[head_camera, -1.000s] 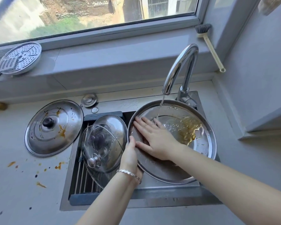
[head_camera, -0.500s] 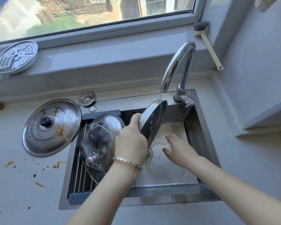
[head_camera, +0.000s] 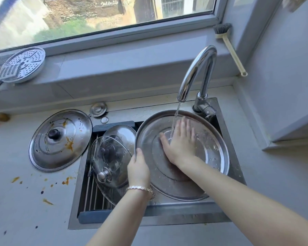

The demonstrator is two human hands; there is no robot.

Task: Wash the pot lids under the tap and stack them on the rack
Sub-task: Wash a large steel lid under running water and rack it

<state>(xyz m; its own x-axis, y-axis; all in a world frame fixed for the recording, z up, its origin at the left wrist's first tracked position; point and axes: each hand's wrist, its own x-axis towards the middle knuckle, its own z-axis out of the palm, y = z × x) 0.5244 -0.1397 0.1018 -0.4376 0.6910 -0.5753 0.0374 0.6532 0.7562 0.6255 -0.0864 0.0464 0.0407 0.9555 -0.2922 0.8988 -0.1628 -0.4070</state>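
Note:
A large steel lid point(head_camera: 212, 153) lies tilted over the sink, its hollow underside up, under the running tap point(head_camera: 196, 73). My left hand point(head_camera: 138, 169) grips its left rim. My right hand point(head_camera: 180, 142) lies flat, fingers spread, on the lid's middle where the water lands. On the rack point(head_camera: 92, 196) in the sink's left half lean a glass lid point(head_camera: 110, 160) with a metal knob and a smaller steel lid point(head_camera: 123, 134) behind it. A dirty steel lid point(head_camera: 60, 139) with a black knob and orange stains rests on the counter at the left.
Orange sauce spots point(head_camera: 66, 181) mark the counter beside the sink. A small metal cap point(head_camera: 98, 108) lies behind the rack. A perforated steamer plate point(head_camera: 23, 63) and a dish brush point(head_camera: 228, 45) sit on the window sill.
The large lid was stained and flat, then turned on edge in my left hand; now it lies flat under the stream again, stain-free, with my right hand back on it.

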